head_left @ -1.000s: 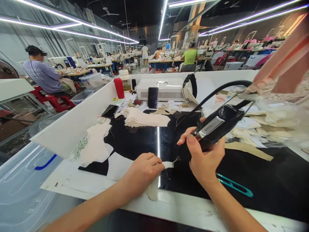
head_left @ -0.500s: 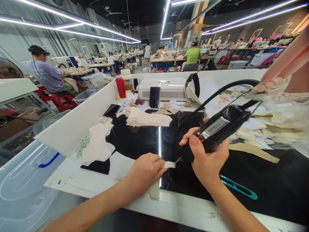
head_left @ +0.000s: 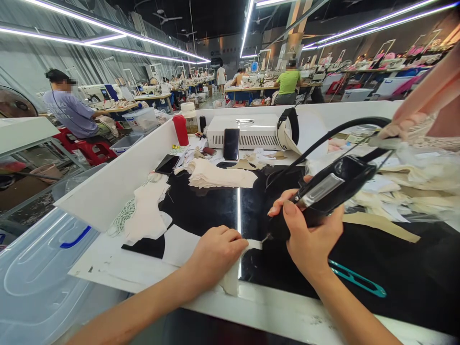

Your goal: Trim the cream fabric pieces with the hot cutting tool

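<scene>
1. The black handheld tool (head_left: 334, 187) is gripped in the right hand (head_left: 312, 239), with the fingers and thumb closed around its body; it is held at a slant above the black sheet (head_left: 204, 206).
2. A thick black cable (head_left: 323, 134) is seen arching behind the tool.
3. The pale strip (head_left: 255, 244) is held in the left hand (head_left: 217, 251), whose fingers are curled closed over it, low against the sheet; its free end is left jutting out to the right.
4. The thin metal tip (head_left: 267, 237) is positioned at that free end; whether the two are touching cannot be told.
5. Pale cloth (head_left: 230, 280) is seen just below the left hand, near the front edge of the tabletop (head_left: 280, 299).
6. A teal tool (head_left: 359, 279) is laid on the sheet beside the right forearm.
7. Stacked cream pieces (head_left: 221, 175) are placed farther back, in front of an upright phone (head_left: 231, 144) and a white box (head_left: 244, 125).
8. White cut pieces (head_left: 147, 215) are piled at the left, beside tangled green cord (head_left: 123, 218).
</scene>
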Demonstrator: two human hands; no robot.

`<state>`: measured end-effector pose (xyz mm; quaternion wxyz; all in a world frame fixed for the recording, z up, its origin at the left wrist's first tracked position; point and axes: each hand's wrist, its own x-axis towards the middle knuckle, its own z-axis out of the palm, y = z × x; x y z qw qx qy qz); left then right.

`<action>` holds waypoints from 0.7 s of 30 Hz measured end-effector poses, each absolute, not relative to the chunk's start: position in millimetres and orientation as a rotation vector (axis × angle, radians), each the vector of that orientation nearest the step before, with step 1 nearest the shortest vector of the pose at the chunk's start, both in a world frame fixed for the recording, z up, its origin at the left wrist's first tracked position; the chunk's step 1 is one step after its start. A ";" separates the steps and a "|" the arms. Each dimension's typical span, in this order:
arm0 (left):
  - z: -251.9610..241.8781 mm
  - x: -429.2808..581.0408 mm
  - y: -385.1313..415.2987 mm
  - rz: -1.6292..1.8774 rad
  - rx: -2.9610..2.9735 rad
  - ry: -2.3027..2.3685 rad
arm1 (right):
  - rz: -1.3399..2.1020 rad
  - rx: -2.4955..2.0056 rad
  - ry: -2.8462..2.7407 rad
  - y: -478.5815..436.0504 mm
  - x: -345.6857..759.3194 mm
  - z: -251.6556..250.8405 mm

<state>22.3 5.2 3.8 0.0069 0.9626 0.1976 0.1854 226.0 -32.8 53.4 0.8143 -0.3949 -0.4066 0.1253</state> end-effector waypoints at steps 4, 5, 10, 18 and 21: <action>2.9 20.7 6.6 0.576 3.043 0.584 | 0.253 -0.847 -0.873 -33.5 226.2 53.3; 4.7 20.6 6.4 0.584 3.044 0.573 | 0.249 -0.849 -0.877 -33.5 226.4 53.1; 17.3 22.1 4.2 0.572 2.991 0.481 | 0.250 -0.847 -0.886 -33.3 227.1 51.6; 9.4 22.9 3.2 0.441 2.914 0.461 | 0.260 -0.836 -0.888 -32.7 227.3 51.1; 7.5 22.4 1.3 0.470 2.891 0.524 | 0.254 -0.824 -0.908 -33.0 227.7 51.7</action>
